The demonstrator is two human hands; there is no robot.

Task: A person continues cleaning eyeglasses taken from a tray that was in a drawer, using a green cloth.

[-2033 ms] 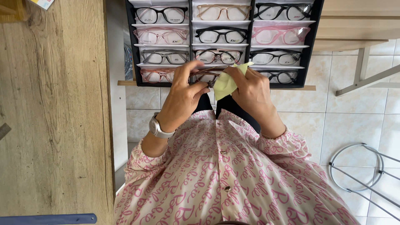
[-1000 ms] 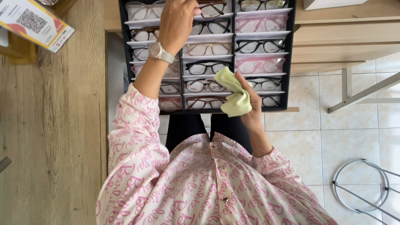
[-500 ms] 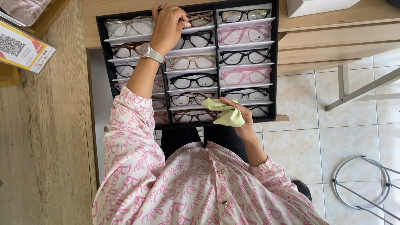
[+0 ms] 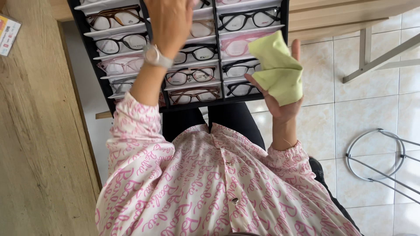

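A black display tray (image 4: pixel 197 102) holds rows of eyeglasses on white strips, among them a black-framed pair (image 4: pixel 249 18) and a brown pair (image 4: pixel 194 94). My left hand (image 4: pixel 168 19), with a silver watch (image 4: pixel 153 56) on the wrist, reaches up over the tray's middle column. Its fingertips are cut off by the top edge, so what they touch is hidden. My right hand (image 4: pixel 282 109) is raised palm-up beside the tray's right side and holds a folded light green cloth (image 4: pixel 278 70). I wear a pink patterned shirt.
A wooden panel (image 4: pixel 39 131) runs down the left side, with a printed card (image 4: pixel 8 32) at its top. White floor tiles lie on the right, with a metal ring stand (image 4: pixel 376 155) and a grey table leg (image 4: pixel 372 57). A wooden shelf (image 4: pixel 341 13) is behind the tray.
Two seconds ago both hands were together at the cloth. My left hand then reached up the tray. My right hand with the cloth has moved right and up, clear of the tray.
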